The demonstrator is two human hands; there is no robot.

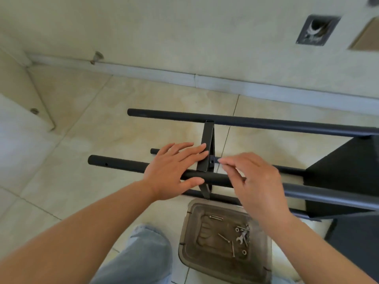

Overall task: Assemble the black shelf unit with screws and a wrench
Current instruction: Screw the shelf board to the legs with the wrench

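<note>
Lying sideways, black shelf unit [256, 123]; left hand [174, 171] fingers flat on crossbar [206, 148], right hand [256, 181] fingers pinching something unclear.

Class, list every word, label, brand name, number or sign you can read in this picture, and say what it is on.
None: no readable text shows anywhere.
The black shelf frame, the clear tray of screws and the wrench bear no legible marks; any stamp on the wrench is too small to read.

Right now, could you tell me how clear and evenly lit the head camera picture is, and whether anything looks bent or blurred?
Head view: soft, even light, with no harsh glare; wide-angle distortion bows the baseboard and black tubes; the right hand's fingertips are slightly smeared; the picture's corners are softer; the screws and wrench in the tray stay readable.
</note>
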